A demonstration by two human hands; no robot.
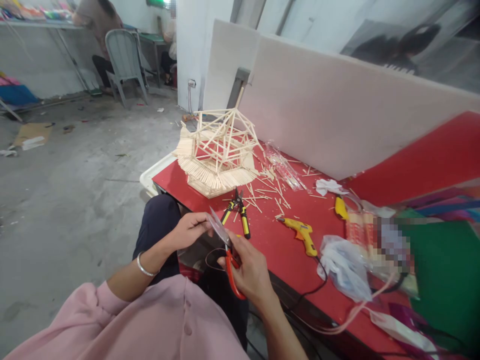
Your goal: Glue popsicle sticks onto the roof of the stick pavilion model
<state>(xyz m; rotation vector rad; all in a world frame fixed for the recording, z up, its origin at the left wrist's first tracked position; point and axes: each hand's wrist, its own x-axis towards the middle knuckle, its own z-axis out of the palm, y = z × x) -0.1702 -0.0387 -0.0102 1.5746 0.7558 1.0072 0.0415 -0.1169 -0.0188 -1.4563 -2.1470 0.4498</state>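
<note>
My right hand [249, 265] is wrapped round the red handles of a pair of scissors [220, 229], whose blades point up and to the left. Close to the blade tips, my left hand [192, 230] has its fingers pinched together; whatever they hold is too small to make out. Beyond my hands, yellow-and-black wire strippers [243, 220] lie on the red table [258, 245]. Farther back stands a frame model of thin wooden sticks [225, 145], with a flared ring of sticks round its base. A thin loop of cord hangs below my hands.
Loose sticks [253, 197] and a clear packet of sticks [285, 167] lie beside the model. To the right are a yellow glue gun [302, 232] with a black cable, a plastic bag [345, 265] and a green sheet [444, 265]. A pale board [330, 105] stands behind.
</note>
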